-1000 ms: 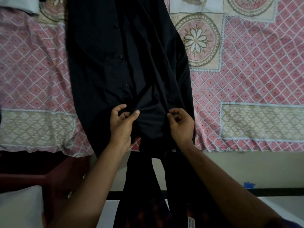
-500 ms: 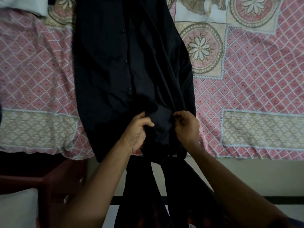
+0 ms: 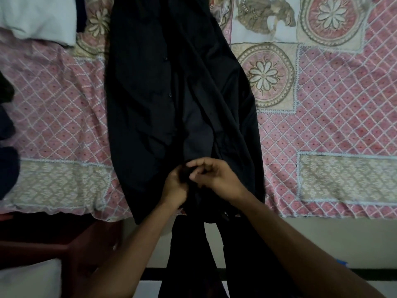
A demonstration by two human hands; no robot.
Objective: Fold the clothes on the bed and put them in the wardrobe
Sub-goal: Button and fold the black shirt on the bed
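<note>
Pink diamond-quilted bedspread point(image 3: 322, 130) with beige flower medallions covers the bed across the whole upper view, and its near edge point(image 3: 322, 214) runs left to right just below the hands, with pale floor point(image 3: 300, 239) beyond it on the right. A black shirt point(image 3: 146, 104) lies on the bed with its long axis running from the far side straight toward the person. Its upper end passes out of the top of the frame and its hem end hangs slightly over the near edge. The button line point(image 3: 170, 95) runs along that same axis, a little left of the shirt's middle, and the front lies partly parted beside it. Open bedspread lies on both sides of the shirt, wider on the right. On the left, a white folded cloth point(image 3: 38, 16) sits in the far corner and dark clothes point(image 3: 6, 147) crowd the left border, both well apart from the shirt. A reddish wooden piece point(image 3: 64, 244) stands below the bed edge at lower left. The left hand point(image 3: 175, 188) and right hand point(image 3: 217, 177) meet close to the hem, touching each other over the lower front. Both have curled fingers point(image 3: 199, 162) pinching dark cloth between them; the exact fold they hold is lost in the black fabric. The person's dark-clad legs stand against the bed edge just below the hem.
</note>
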